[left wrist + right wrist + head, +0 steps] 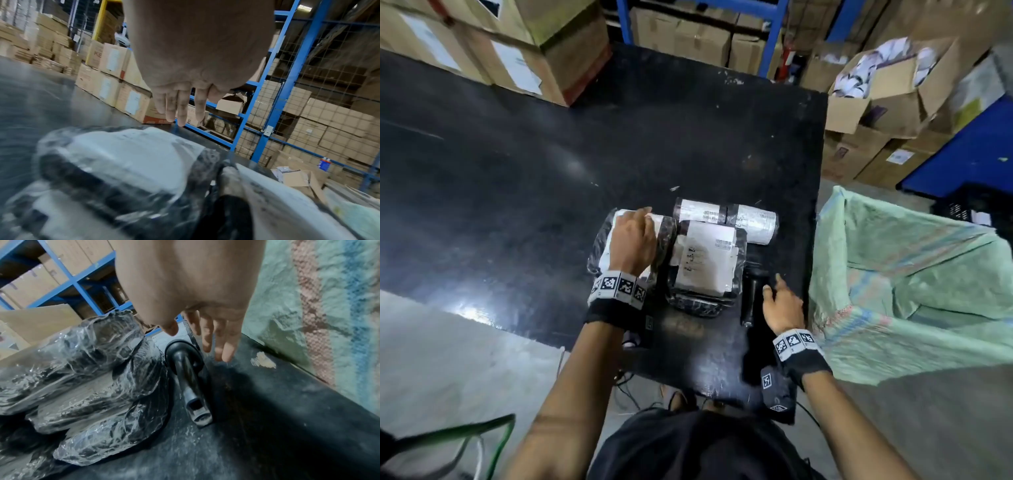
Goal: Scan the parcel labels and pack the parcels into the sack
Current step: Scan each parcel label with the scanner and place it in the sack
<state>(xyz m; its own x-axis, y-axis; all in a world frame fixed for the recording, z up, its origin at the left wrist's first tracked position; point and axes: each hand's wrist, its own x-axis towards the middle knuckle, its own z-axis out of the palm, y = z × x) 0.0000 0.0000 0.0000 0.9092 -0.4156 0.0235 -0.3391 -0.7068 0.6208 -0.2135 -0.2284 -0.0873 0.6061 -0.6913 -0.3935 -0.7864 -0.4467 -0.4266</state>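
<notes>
Three plastic-wrapped parcels with white labels lie on the black table point(534, 164). My left hand point(634, 234) lies flat over the left parcel point(601, 251), fingers straight; in the left wrist view the fingers point(180, 105) stretch out above that parcel point(127, 154). The middle parcel point(705, 263) shows its label face up, and a rolled parcel point(726, 219) lies behind it. A black handheld scanner point(753, 294) lies on the table right of the middle parcel. My right hand point(780, 301) hovers by the scanner point(189, 378), fingers point(224, 344) spread and holding nothing. The green woven sack point(893, 274) stands open at the table's right edge.
Stacked cardboard boxes point(517, 58) line the far side of the table, with blue racking point(770, 41) behind. An open carton of white items point(887, 89) stands beyond the sack. Cables point(493, 442) lie on the floor by my legs.
</notes>
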